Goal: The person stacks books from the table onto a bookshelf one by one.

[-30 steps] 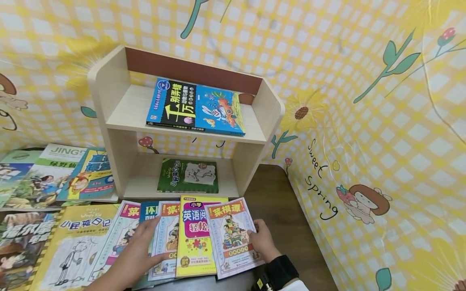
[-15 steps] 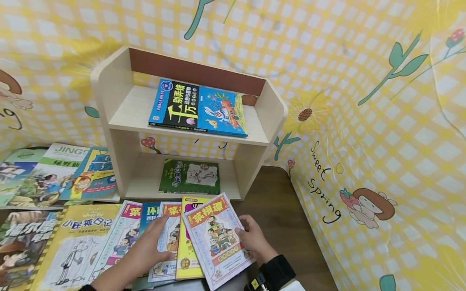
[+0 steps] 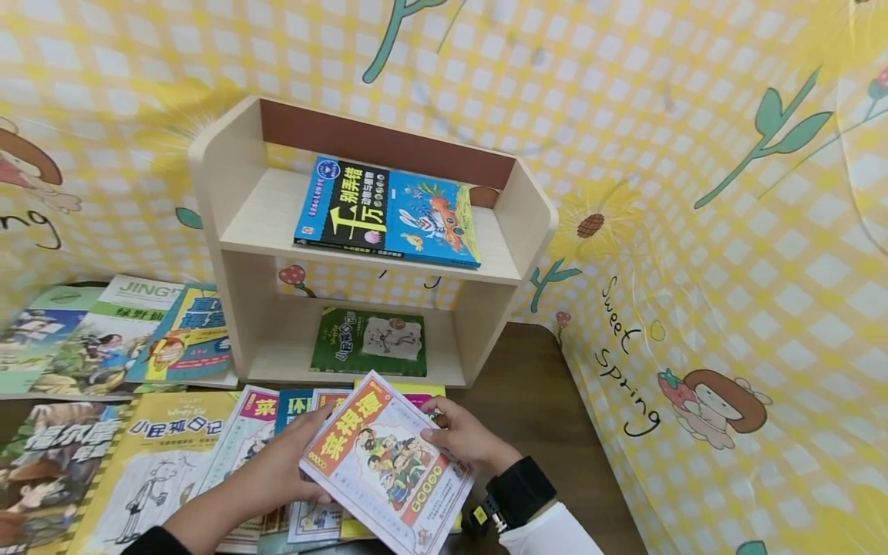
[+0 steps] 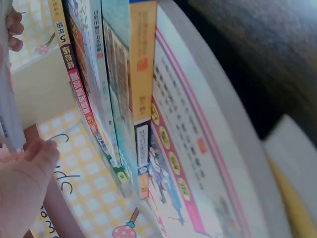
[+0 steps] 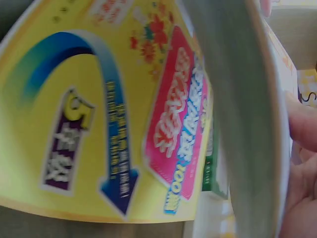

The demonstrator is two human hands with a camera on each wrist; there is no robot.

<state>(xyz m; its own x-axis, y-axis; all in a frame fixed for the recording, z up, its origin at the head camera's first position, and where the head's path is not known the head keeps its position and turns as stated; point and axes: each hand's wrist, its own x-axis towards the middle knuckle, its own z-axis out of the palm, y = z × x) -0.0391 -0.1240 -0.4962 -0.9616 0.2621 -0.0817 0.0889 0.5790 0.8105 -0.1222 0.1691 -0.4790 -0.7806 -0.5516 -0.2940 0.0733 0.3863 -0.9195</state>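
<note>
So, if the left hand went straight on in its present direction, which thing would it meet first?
Most likely the book held in the right hand: its edge lies directly ahead of the left hand in the head view. They may already touch; I cannot judge the depth there.

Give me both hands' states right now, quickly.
Left hand: at the left edge of the pale orange-banded book; fingers partly hidden, so its grip cannot be told.
Right hand: holding that book by its right edge.
</note>
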